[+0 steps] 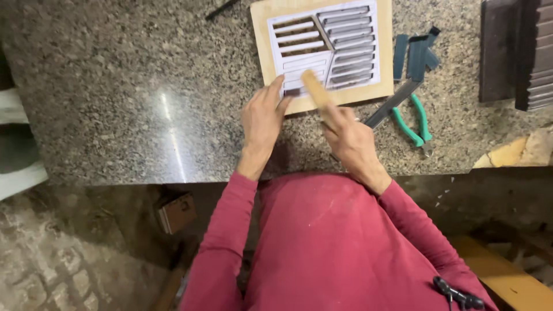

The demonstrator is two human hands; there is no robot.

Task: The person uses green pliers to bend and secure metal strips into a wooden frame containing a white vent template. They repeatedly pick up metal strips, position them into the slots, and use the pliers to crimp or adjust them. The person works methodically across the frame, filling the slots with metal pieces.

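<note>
Left hand (pixel 264 118) is pressing flat, fingers spread, on the near-left corner of the wooden board (pixel 383 52), pinning it to the granite counter (pixel 132 86). Right hand (pixel 347 135) is gripping a wooden-handled tool (pixel 315 89), fingers wrapped tight on the handle; the handle is angling up over the board's near edge, and the working tip is hidden, so I cannot tell what kind of tool it is. Hands are sitting close together but not touching.

The board is lying at the far middle of the counter, carrying a white paper template (pixel 325 43) of slat shapes. Progress, judging by looks: the upper-left panel is showing open slots already cut through, about four. The right-hand panel is showing grey slat shapes, unclear whether cut or only marked. The lower-left panel, where the tool is working, is looking mostly uncut. So roughly a third done, the rest remaining.

Just right of the board: green-handled pliers (pixel 416 121), a flat metal bar (pixel 391 103), some dark blue strips (pixel 413 55). Dark wooden slatted pieces (pixel 518 52) are resting at the far right. Person is wearing a red long-sleeved top (pixel 334 242).
</note>
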